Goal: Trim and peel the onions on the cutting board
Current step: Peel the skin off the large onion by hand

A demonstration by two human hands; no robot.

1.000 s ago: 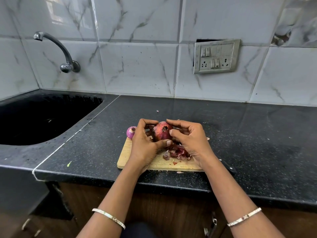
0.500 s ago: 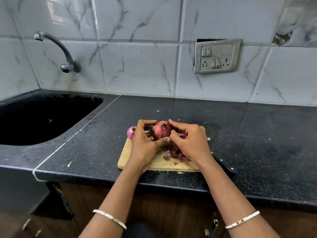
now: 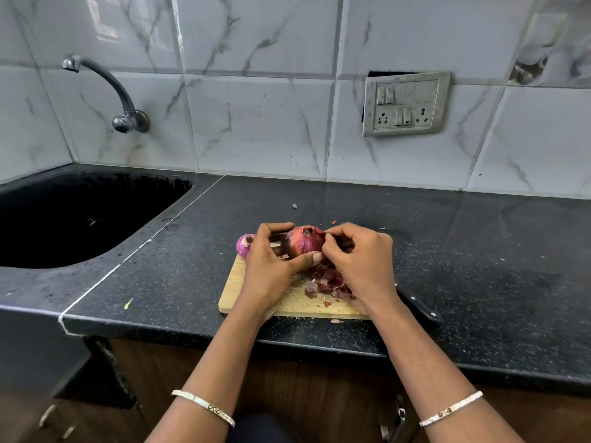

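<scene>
Two hands peeling a round red onion [image 3: 303, 243] above the pale wooden cutting board [image 3: 238, 287], centre frame.

The left hand [image 3: 267, 271] is cupping and gripping the onion, while the right hand [image 3: 359, 262] is pinching its papery skin at the top edge; a heap of reddish peels [image 3: 326, 282] is lying on the board beneath.

We held a red onion [image 3: 302, 243] above the wooden cutting board [image 3: 238, 287], our left hand [image 3: 268, 270] curled round it from the left and below, thumb under it. Our right hand [image 3: 359, 262] pinched the skin at its upper right side. A pile of peels [image 3: 326, 282] lay on the board beneath, and a second, peeled onion [image 3: 243, 244] sat at the board's far left corner. A black-handled knife [image 3: 419, 310] lay just right of the board on the dark counter [image 3: 479, 251].
</scene>
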